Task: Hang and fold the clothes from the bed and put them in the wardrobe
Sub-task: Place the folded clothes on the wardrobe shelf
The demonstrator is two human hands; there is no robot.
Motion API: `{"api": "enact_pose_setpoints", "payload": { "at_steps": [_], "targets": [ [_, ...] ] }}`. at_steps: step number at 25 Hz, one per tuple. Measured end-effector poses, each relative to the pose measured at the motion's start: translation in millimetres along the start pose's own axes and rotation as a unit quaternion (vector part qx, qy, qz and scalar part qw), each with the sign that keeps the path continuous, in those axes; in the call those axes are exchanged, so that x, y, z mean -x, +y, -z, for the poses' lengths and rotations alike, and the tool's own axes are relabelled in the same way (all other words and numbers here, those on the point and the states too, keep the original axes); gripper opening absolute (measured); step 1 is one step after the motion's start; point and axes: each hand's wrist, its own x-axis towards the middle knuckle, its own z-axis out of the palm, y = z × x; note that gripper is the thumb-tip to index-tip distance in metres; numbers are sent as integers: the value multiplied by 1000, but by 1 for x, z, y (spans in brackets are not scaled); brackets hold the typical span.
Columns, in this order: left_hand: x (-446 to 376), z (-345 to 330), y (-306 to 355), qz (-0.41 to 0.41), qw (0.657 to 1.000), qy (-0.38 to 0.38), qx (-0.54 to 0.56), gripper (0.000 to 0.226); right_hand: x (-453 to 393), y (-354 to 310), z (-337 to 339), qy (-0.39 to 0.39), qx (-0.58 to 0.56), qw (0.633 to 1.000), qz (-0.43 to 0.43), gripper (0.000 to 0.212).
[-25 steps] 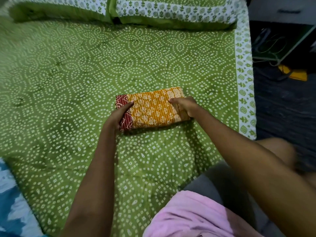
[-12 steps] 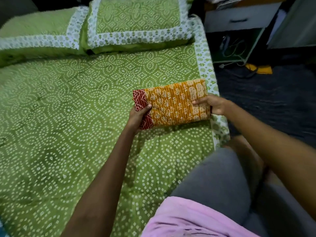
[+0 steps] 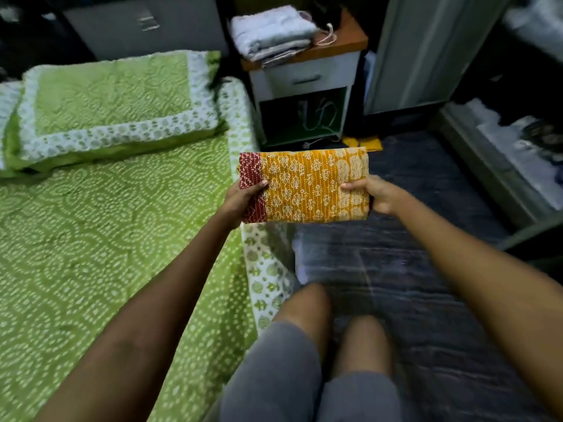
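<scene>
Folded cloth (image 3: 304,187) has left the bed (image 3: 91,239); I now carry it past the bed's right edge, over the floor, so I judge wardrobe placement comes next. Left hand (image 3: 240,202) pinches its red end, thumb on top. Right hand (image 3: 376,193) pinches the pale end likewise.
</scene>
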Motion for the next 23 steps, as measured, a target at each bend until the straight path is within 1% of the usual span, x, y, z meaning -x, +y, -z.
{"api": "enact_pose_setpoints", "payload": {
  "at_steps": [2, 5, 7, 10, 14, 20, 23],
  "targets": [
    [-1, -40, 35, -6, 1000, -18, -9, 28, 22, -31, 37, 20, -16, 1000, -5, 15],
    [10, -86, 99, -4, 999, -49, -4, 16, 61, -86, 79, 36, -40, 999, -5, 21],
    [19, -106, 140, -5, 998, -67, -1, 12, 84, -122, 96, 46, -42, 998, -9, 24],
    [24, -131, 214, 5, 996, -85, -5, 12, 119, -189, 119, 69, -48, 996, -17, 29],
    [23, -164, 296, -4, 993, -119, -12, 11, 156, -262, 147, 94, -61, 994, -14, 33],
    [-3, -225, 377, -41, 985, -168, 1, 26, 179, -347, 208, 136, -48, 988, 59, 21],
    [-24, -262, 400, -57, 981, -183, 0, 32, 177, -375, 244, 155, -48, 984, 71, 21]
  ]
}}
